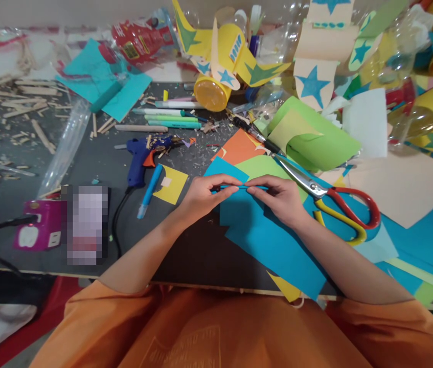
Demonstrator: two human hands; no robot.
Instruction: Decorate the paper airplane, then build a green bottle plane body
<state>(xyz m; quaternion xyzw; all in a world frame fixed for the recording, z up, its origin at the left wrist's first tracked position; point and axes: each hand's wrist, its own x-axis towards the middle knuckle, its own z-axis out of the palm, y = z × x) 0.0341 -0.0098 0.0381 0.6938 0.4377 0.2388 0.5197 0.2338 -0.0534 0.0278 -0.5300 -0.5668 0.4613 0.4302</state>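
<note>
My left hand (204, 198) and my right hand (283, 198) meet over the table, thumbs and forefingers pinching a thin blue paper strip (243, 187). The strip lies level between the fingertips; whether it is folded or rolled I cannot tell. Below the hands are blue paper sheets (277, 250). Big scissors (318, 189) with one red and one yellow handle rest just right of my right hand. A blue marker (150, 191) and a yellow paper piece (176, 186) lie left of my left hand.
A blue glue gun (137, 158) trails a black cord. Several markers (174, 120), wood sticks (28, 102) and a purple power socket box (38, 225) are at left. A yellow bottle rocket (220, 56), green rolled paper (316, 138) and plastic bottles (143, 41) crowd the back.
</note>
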